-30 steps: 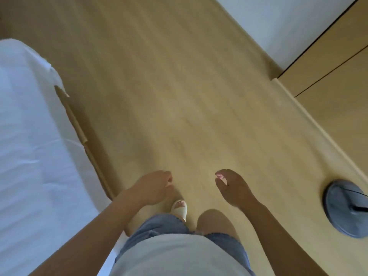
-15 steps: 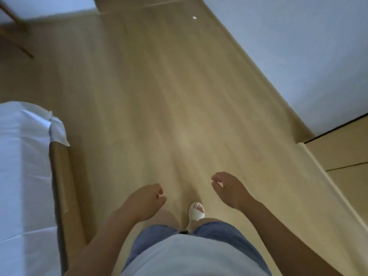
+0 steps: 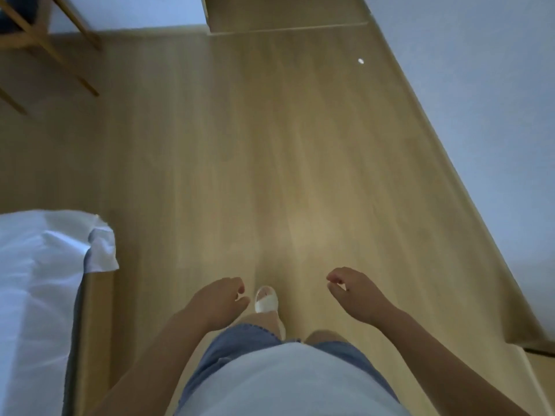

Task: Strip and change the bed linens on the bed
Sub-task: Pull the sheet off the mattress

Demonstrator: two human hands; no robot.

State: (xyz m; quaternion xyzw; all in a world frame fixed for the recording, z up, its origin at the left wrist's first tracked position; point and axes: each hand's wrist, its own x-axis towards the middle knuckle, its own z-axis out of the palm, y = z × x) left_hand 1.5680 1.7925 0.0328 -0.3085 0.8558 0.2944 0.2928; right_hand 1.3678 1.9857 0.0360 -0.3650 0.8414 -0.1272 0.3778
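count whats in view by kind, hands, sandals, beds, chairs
hands: 2, left hand and right hand
sandal: 1
bed: 1
chair, partly in view: 1
total: 5

White sheet (image 3: 36,280) (bluish in shade), tan wood-grain floor (image 3: 240,145), blue denim shorts (image 3: 237,343), white sandal (image 3: 265,300).

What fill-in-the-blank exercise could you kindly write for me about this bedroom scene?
The left hand and the right hand both hold ____.
The bed stands on the person's ____ side.
The sheet covering the bed is ____ in colour.
Missing words: nothing; left; white.
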